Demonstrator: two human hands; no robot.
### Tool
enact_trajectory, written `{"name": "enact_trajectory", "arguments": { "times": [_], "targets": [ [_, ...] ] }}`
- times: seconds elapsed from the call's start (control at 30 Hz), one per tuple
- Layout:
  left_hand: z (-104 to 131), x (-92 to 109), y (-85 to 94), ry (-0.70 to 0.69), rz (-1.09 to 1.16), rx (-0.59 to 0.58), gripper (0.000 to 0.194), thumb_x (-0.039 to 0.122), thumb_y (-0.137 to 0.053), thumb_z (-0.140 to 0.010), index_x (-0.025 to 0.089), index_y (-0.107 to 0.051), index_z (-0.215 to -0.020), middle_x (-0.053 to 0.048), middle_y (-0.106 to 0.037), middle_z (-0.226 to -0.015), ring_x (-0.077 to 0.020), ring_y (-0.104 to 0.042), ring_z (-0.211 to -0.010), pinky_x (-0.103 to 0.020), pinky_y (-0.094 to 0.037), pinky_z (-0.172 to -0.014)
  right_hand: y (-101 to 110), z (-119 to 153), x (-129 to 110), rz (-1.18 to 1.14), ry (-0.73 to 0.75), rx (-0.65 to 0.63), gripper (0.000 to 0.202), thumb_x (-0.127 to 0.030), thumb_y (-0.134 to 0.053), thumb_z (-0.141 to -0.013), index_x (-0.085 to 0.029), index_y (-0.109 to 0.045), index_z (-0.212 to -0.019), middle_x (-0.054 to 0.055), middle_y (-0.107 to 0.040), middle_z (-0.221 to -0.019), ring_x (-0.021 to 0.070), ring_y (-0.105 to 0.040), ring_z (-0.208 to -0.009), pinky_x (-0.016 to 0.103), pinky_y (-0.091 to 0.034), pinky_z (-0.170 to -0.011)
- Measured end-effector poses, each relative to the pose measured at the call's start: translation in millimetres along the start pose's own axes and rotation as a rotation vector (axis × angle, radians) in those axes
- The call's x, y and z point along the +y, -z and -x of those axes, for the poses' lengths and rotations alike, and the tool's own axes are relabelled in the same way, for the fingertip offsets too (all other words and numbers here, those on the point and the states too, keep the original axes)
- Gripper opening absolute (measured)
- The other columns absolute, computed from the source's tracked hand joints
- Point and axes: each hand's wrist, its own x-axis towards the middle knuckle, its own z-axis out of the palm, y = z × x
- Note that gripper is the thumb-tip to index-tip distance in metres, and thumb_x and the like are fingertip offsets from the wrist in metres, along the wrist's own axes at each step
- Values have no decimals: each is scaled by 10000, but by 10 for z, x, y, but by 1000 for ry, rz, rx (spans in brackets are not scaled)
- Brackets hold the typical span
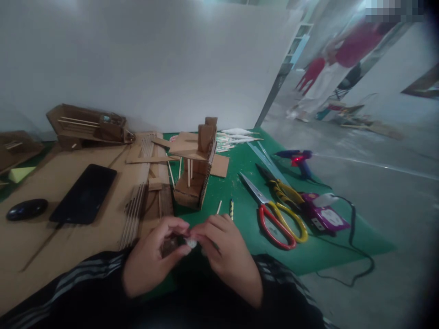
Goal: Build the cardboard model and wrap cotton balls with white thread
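Near the table's front edge, my left hand and my right hand meet, with their fingertips closed round a small whitish piece. It is too small and too covered by fingers to name. Just beyond the hands, a short white stick and a thin yellow-and-black pencil-like piece lie on the green mat. Behind them stands a cardboard structure with upright wooden sticks. To the right of my right hand are scissors with one red and one yellow handle.
Pliers, a purple power strip with a cable and a blue glue gun lie at the right. On the left are a phone, a mouse and a cardboard model. A person stands in the background.
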Motion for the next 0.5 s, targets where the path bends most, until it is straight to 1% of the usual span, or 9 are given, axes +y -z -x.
{"name": "enact_trajectory", "arguments": {
  "times": [0.13,0.27,0.4,0.5],
  "targets": [
    [-21,50,33,-110,-97,-32,194,291,-607,-913,278,-622,-1106,-20,-692,-1082,-173,-650,-1028,-294,-500,-915,-26,-21,19,-10,-14,37,137,-115,-527,-950,-189,-634,-905,26,-646,-832,172,-523,-763,311,-327,-720],
    [-56,109,70,-225,-147,-9,207,225,-621,-901,271,-711,-1081,-34,-717,-1067,-182,-655,-1011,-288,-502,-910,-25,-37,14,-42,-48,69,148,-125,-510,-962,-197,-631,-915,22,-650,-832,172,-537,-783,300,-355,-727],
    [-70,114,72,-241,-146,22,210,178,-617,-891,272,-740,-1033,-42,-706,-1049,-180,-659,-989,-294,-508,-905,-28,-35,6,-42,-78,77,144,-133,-521,-955,-201,-641,-914,27,-649,-833,178,-542,-794,298,-375,-726],
    [-70,104,59,-248,-156,43,203,171,-629,-873,272,-734,-1014,-52,-661,-1071,-189,-637,-1028,-309,-496,-924,-45,-29,-1,-30,-90,69,151,-127,-516,-951,-202,-642,-914,31,-644,-826,179,-539,-780,298,-380,-713]
  ]
}}
